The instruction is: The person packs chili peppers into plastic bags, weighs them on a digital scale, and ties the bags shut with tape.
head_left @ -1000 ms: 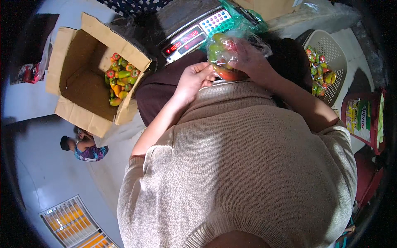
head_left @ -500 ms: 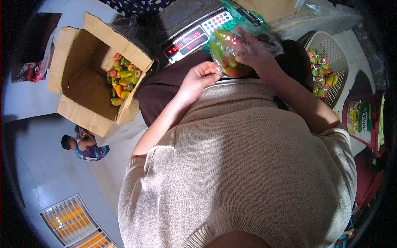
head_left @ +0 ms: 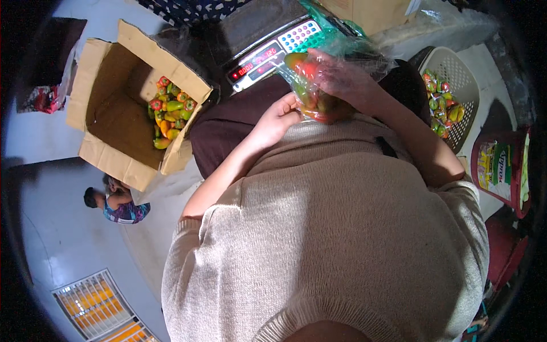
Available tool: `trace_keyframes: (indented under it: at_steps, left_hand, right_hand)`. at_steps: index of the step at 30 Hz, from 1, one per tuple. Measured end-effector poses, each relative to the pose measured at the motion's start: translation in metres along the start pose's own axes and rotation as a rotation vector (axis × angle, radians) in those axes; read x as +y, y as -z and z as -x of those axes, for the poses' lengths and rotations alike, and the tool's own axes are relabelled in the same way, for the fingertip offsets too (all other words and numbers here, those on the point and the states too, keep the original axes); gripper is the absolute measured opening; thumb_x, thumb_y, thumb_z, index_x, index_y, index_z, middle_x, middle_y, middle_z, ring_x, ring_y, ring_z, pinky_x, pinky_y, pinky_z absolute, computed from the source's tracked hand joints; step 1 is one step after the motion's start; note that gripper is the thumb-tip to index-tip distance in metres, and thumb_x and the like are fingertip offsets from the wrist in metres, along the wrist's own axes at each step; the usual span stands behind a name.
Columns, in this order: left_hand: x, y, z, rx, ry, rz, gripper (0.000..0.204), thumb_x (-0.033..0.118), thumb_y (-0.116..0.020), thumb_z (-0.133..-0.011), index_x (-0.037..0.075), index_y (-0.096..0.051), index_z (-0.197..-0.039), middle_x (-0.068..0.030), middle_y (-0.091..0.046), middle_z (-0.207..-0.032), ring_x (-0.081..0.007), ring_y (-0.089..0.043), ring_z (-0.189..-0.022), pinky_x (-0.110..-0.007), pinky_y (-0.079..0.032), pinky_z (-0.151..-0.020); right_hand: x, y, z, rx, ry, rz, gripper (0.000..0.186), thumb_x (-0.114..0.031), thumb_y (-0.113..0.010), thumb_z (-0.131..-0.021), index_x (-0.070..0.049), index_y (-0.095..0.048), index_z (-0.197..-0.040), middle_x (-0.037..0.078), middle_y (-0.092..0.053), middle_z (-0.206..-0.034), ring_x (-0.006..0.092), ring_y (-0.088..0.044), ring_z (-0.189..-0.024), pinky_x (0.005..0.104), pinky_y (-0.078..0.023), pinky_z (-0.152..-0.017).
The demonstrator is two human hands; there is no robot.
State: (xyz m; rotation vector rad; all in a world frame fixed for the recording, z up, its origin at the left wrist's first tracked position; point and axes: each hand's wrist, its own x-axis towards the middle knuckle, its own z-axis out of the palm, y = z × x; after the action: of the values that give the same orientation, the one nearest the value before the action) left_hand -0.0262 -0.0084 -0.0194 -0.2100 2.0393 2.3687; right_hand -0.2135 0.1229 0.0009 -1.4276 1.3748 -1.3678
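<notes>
Clear plastic glinting from where I steer: the bag (head_left: 312, 96), with peppers (head_left: 307, 70) inside, is held on the near side of the scale (head_left: 254, 66). Right hand (head_left: 344, 77) has its fingers wrapped over the bag; left hand (head_left: 280, 116) appears to pinch its edge. I'd call this light, film soft and slippery, peppers firm yet easily bruised. I'd cup the bulk from below, no hard squeezing. Left of the scale, a box (head_left: 122, 111); right, a basket (head_left: 468, 94).
</notes>
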Motion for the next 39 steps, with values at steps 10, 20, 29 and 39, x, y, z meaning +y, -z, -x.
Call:
trace_keyframes:
  at_steps: [10,20,29,39]
  left_hand:
    - [0.01,-0.01,0.004,0.148,0.034,-0.157,0.033,-0.001,-0.043,-0.085,-0.003,-0.049,-0.118,-0.0073,-0.057,-0.114,-0.0143,-0.051,-0.106,-0.027,-0.037,-0.095]
    - [0.0,0.016,0.0,0.509,-0.004,-0.29,0.03,0.0,-0.056,-0.082,0.002,-0.048,-0.11,0.0001,-0.046,-0.091,-0.0094,-0.045,-0.085,-0.022,-0.038,-0.081]
    - [0.066,0.01,-0.014,0.366,-0.245,-0.506,0.048,0.013,-0.061,-0.082,0.002,-0.042,-0.125,-0.011,-0.052,-0.118,-0.0182,-0.05,-0.108,-0.03,-0.039,-0.093]
    - [0.043,-0.036,-0.037,0.319,-0.236,-0.489,0.025,0.016,-0.052,-0.087,0.001,-0.058,-0.106,-0.0105,-0.061,-0.103,-0.0213,-0.056,-0.097,-0.034,-0.042,-0.085]
  right_hand:
    - [0.012,-0.007,-0.007,-0.091,0.148,0.291,0.047,-0.031,-0.046,-0.092,-0.005,-0.04,-0.132,0.013,-0.044,-0.134,0.0231,-0.046,-0.121,0.0333,-0.033,-0.102]
    - [-0.036,0.02,-0.024,0.072,0.374,0.79,0.039,-0.026,-0.055,-0.088,-0.008,-0.054,-0.122,0.016,-0.057,-0.114,0.0251,-0.056,-0.101,0.0327,-0.042,-0.09]
    - [-0.043,0.03,-0.048,-0.054,0.678,0.94,0.038,-0.02,-0.047,-0.088,-0.01,-0.051,-0.124,0.011,-0.052,-0.123,0.0283,-0.048,-0.116,0.0383,-0.038,-0.097]
    - [-0.09,0.02,-0.041,-0.307,0.205,0.17,0.058,-0.028,-0.064,-0.081,-0.007,-0.044,-0.13,0.016,-0.05,-0.124,0.0231,-0.051,-0.112,0.0357,-0.038,-0.096]
